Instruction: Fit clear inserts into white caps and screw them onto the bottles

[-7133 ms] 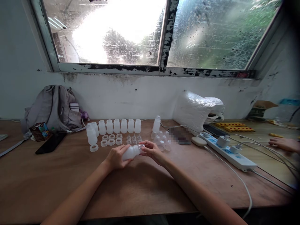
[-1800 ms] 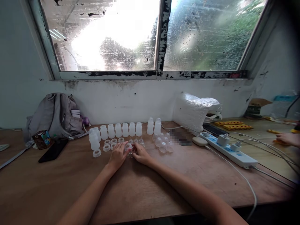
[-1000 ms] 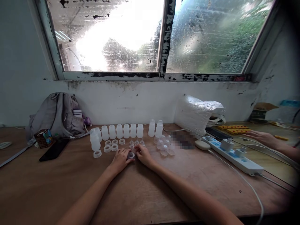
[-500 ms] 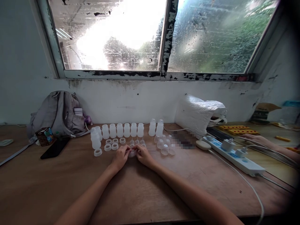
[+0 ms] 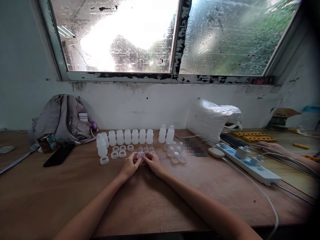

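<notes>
My left hand (image 5: 129, 165) and my right hand (image 5: 153, 163) meet at the middle of the wooden table (image 5: 75, 196), both pinched on a small clear ring with a nipple (image 5: 140, 155) held between the fingertips. Just behind them stands a row of white plastic bottles (image 5: 131, 136), with several loose white rings (image 5: 118, 152) in front of it. Two capped bottles (image 5: 166, 134) stand to the right of the row, and a cluster of clear caps (image 5: 175, 155) lies beside my right hand.
A grey backpack (image 5: 60, 118), a small carton (image 5: 46, 143) and a black phone (image 5: 58, 155) sit at the left. A white plastic bag (image 5: 212, 118), a white power strip (image 5: 246, 162) with cables, and another person's hand (image 5: 271, 146) are at the right.
A bottle held earlier now stands capped beside the other capped one. My hands dropped to the table, picked up a clear ring piece and lifted it slightly between the fingertips.
</notes>
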A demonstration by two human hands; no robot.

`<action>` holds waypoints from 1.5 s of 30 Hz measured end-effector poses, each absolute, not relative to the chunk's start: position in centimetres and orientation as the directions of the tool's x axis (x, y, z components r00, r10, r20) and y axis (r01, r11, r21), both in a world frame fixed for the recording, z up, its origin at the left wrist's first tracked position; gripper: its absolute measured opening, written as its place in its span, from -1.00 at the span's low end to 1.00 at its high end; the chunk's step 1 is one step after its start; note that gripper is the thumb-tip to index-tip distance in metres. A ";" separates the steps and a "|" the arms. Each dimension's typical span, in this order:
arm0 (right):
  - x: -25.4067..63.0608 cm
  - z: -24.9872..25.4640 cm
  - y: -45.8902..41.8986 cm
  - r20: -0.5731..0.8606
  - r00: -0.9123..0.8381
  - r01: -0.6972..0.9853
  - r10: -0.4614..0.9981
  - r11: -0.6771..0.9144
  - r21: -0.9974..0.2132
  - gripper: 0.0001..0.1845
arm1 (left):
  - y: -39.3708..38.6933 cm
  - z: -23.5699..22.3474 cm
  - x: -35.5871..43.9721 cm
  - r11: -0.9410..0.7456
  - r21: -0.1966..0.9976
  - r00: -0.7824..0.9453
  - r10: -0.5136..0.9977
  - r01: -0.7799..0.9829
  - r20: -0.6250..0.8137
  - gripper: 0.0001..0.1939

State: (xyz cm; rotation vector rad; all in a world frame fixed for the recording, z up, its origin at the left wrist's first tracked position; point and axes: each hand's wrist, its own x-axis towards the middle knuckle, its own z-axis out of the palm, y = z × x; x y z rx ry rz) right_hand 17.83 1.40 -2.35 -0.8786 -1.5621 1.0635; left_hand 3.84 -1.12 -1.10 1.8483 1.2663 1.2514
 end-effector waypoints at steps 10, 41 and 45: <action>17.8 -2.4 1.1 0.430 -0.209 0.190 0.878 0.468 -0.863 -0.78 | -0.9 -1.6 3.5 -0.437 0.770 0.119 0.892 0.465 0.435 -0.78; 17.1 -2.7 1.0 0.444 -0.210 0.190 0.871 0.482 -0.856 -0.75 | -1.2 -1.4 3.8 -0.453 0.739 0.088 0.874 0.499 0.477 -0.79; 17.0 -2.5 0.9 0.463 -0.186 0.243 0.867 0.497 -0.833 -0.77 | -1.1 -1.5 4.0 -0.441 0.743 0.083 0.881 0.504 0.466 -0.80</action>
